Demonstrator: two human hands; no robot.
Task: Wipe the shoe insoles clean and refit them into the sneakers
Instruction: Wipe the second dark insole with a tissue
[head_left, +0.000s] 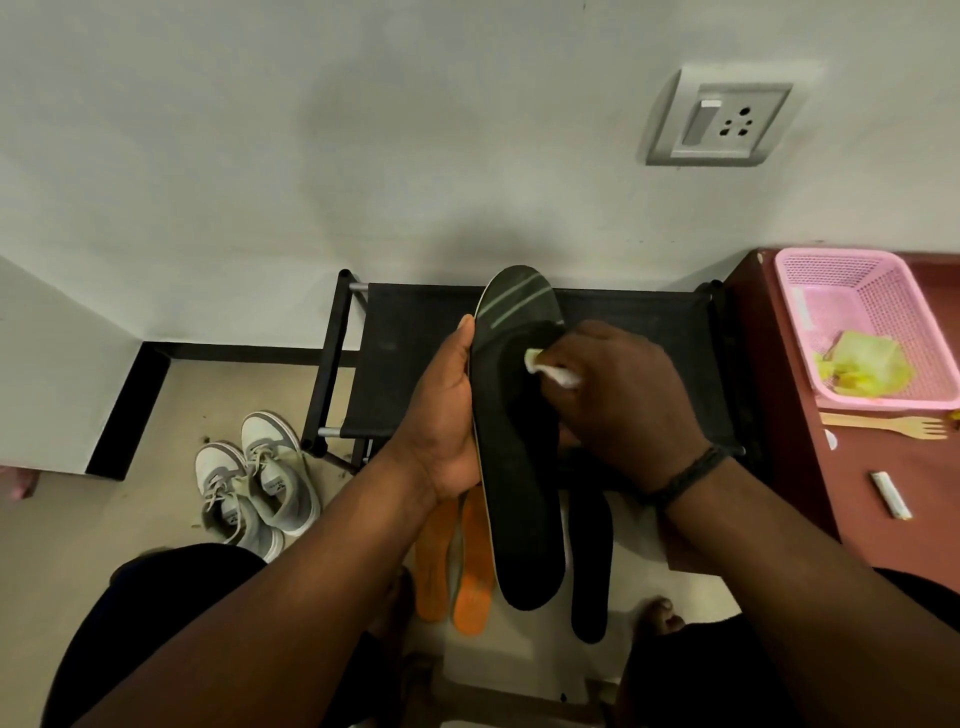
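Note:
My left hand (445, 415) grips the left edge of a long black insole (522, 467) with pale stripes near its toe, held upright in front of me. My right hand (618, 400) presses a small white wipe (550, 370) against the insole's upper middle. A second black insole (591, 571) lies on the floor below, just right of the held one. Two orange insoles (454, 566) lie side by side on the floor to its left. A pair of white and grey sneakers (257, 480) stands on the floor at the left.
A black shoe rack (415, 353) stands against the wall behind the insole. At the right a brown table (857, 483) carries a pink basket (862, 291) with yellow-green stuff inside, a wooden fork (898, 427) and a small white stick. A wall socket (722, 122) sits above.

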